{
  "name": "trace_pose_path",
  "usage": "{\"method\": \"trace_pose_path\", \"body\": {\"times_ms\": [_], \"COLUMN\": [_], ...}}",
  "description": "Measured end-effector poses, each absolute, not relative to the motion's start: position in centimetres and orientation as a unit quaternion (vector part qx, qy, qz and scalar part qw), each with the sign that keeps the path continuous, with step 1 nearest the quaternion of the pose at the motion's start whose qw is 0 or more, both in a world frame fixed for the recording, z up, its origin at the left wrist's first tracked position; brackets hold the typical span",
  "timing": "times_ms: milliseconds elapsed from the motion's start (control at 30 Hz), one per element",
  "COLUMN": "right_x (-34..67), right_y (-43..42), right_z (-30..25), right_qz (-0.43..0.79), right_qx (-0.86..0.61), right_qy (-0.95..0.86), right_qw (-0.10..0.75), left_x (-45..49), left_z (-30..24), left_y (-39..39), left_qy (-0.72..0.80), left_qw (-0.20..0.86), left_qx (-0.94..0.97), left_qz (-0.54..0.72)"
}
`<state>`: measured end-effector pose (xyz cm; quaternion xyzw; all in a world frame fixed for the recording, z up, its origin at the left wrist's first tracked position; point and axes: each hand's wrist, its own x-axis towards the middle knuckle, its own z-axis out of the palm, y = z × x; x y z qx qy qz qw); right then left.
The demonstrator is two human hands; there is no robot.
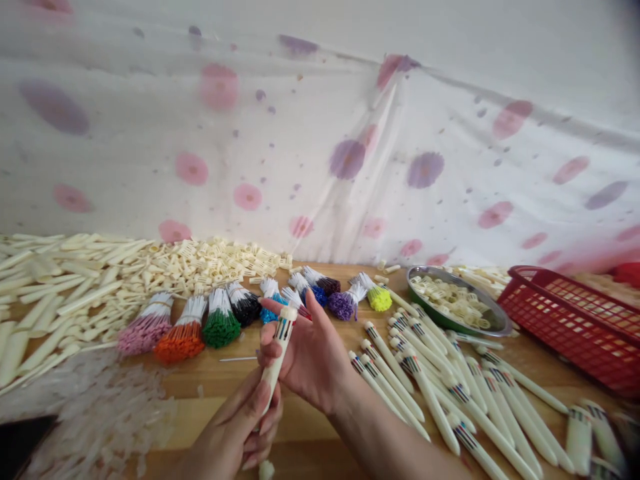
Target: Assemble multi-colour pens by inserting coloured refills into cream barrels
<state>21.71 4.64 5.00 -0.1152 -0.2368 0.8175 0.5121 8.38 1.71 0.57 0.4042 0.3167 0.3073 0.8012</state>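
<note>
My left hand is wrapped round a thick cream multicolour pen, which tilts upright with its slotted top showing several coloured sliders. My right hand is just behind the pen's upper part, palm turned up, thumb raised and fingers spread; whether it touches the pen I cannot tell. Beyond the hands stand tied bundles of refills, among them pink, orange, green, black, purple and yellow ones. A single thin refill lies on the wooden table.
Similar cream pens lie piled at the right. Behind them are a metal bowl of small clear-looking parts and a red plastic basket. Cream barrels and small parts heap at the left, above translucent pieces.
</note>
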Motion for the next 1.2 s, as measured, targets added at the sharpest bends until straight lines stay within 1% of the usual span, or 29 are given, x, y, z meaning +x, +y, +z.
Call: {"method": "trace_pose_path", "body": {"times_ms": [67, 133, 267, 433, 767, 933, 1133, 1200], "right_x": [22.1, 22.4, 22.1, 21.3, 20.6, 20.1, 20.6, 21.0], "right_y": [4.8, 4.8, 4.3, 4.1, 3.6, 3.5, 4.0, 4.3], "right_z": [5.0, 5.1, 5.6, 5.5, 5.2, 4.7, 4.8, 4.9], "right_qz": [0.833, 0.831, 0.815, 0.796, 0.751, 0.719, 0.741, 0.765], "right_qx": [-0.111, -0.099, -0.087, -0.133, -0.149, -0.159, -0.135, -0.123], "right_qy": [-0.242, -0.258, -0.256, -0.257, -0.278, -0.316, -0.301, -0.279], "right_qw": [0.484, 0.482, 0.512, 0.532, 0.579, 0.599, 0.585, 0.567], "left_x": [8.4, 8.4, 8.3, 8.4, 8.4, 8.4, 8.4, 8.4], "left_z": [-0.1, -0.5, -0.1, 1.1, 1.7, 1.3, 0.7, 0.7], "left_y": [1.7, 1.7, 1.4, 1.3, 1.2, 1.1, 1.3, 1.3], "left_qy": [0.313, 0.305, 0.266, 0.219, 0.175, 0.141, 0.17, 0.19], "left_qw": [0.799, 0.801, 0.83, 0.882, 0.915, 0.926, 0.905, 0.893], "left_qx": [0.417, 0.417, 0.371, 0.267, 0.185, 0.189, 0.236, 0.26], "left_qz": [0.299, 0.303, 0.32, 0.321, 0.312, 0.296, 0.311, 0.314]}}
